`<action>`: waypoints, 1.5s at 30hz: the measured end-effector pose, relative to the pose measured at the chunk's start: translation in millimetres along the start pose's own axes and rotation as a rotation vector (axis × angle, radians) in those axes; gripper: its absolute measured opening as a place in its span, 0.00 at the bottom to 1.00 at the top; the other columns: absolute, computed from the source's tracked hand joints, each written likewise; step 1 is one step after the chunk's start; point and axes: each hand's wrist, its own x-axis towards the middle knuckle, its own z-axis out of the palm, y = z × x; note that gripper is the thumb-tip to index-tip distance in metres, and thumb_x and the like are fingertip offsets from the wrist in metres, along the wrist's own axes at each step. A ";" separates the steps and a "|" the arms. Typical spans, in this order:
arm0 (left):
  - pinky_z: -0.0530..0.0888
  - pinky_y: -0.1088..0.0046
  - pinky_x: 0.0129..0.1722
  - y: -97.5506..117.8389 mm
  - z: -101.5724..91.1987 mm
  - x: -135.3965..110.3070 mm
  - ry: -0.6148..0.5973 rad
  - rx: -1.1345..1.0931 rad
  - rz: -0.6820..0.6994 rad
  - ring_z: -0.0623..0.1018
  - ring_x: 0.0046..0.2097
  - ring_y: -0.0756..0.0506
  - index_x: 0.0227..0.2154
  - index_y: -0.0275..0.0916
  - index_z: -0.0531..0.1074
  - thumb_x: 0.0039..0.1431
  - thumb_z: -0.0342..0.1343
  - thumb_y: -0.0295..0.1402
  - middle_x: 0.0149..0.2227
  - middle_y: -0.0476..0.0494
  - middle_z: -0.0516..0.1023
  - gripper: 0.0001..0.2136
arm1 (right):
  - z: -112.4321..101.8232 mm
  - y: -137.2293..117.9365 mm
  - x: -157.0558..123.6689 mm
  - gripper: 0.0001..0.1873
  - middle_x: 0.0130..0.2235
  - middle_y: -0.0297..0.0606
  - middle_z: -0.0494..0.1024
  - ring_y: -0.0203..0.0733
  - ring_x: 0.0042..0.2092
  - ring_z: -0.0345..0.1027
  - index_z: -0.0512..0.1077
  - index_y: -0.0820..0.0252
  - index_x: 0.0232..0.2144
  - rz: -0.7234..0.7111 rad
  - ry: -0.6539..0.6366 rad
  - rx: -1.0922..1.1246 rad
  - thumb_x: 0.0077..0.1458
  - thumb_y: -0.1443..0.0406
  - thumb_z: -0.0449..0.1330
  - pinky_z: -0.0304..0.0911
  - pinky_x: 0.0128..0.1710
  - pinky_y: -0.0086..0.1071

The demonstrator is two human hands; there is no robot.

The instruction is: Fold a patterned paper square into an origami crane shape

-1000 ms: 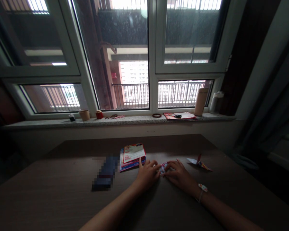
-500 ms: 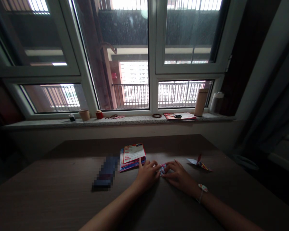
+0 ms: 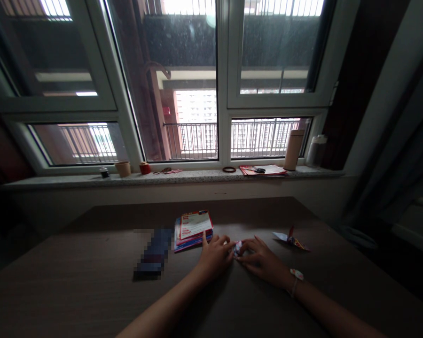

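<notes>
Both my hands rest on the dark wooden table, fingertips meeting over a small patterned piece of folded paper. My left hand presses down on its left side with fingers curled. My right hand pinches its right side; a patterned band sits on that wrist. Most of the paper is hidden under the fingers. A finished folded paper crane lies on the table to the right of my right hand. A stack of coloured paper sheets lies just beyond my left hand.
A dark flat object, blurred out, lies left of the paper stack. The windowsill behind the table holds small cups, a bracelet ring, red papers, a tall beige tumbler and a white bottle.
My fingers have drawn slightly closer together over the small folded paper, so less of it shows. Everything else stays in place.
</notes>
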 end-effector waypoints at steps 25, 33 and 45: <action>0.41 0.38 0.61 -0.3 1.2 0.4 -0.023 0.017 -0.003 0.69 0.51 0.43 0.52 0.59 0.68 0.63 0.51 0.39 0.48 0.51 0.73 0.15 | 0.3 2.3 -2.0 0.15 0.46 0.34 0.74 0.44 0.57 0.61 0.73 0.39 0.46 -0.061 0.012 -0.040 0.59 0.64 0.57 0.42 0.61 0.57; 0.44 0.36 0.60 0.3 0.5 0.6 -0.014 0.010 -0.001 0.69 0.51 0.42 0.50 0.58 0.69 0.63 0.51 0.39 0.48 0.51 0.73 0.14 | 1.1 -0.3 -2.0 0.12 0.46 0.34 0.75 0.46 0.57 0.59 0.75 0.40 0.42 -0.042 -0.006 -0.004 0.59 0.63 0.58 0.41 0.62 0.58; 0.43 0.38 0.60 0.8 -1.5 -1.0 0.001 0.005 0.004 0.69 0.50 0.43 0.49 0.56 0.70 0.63 0.51 0.39 0.47 0.50 0.74 0.13 | 3.2 5.0 -0.1 0.11 0.45 0.35 0.74 0.47 0.57 0.59 0.76 0.44 0.41 0.082 0.175 -0.017 0.58 0.65 0.59 0.42 0.63 0.54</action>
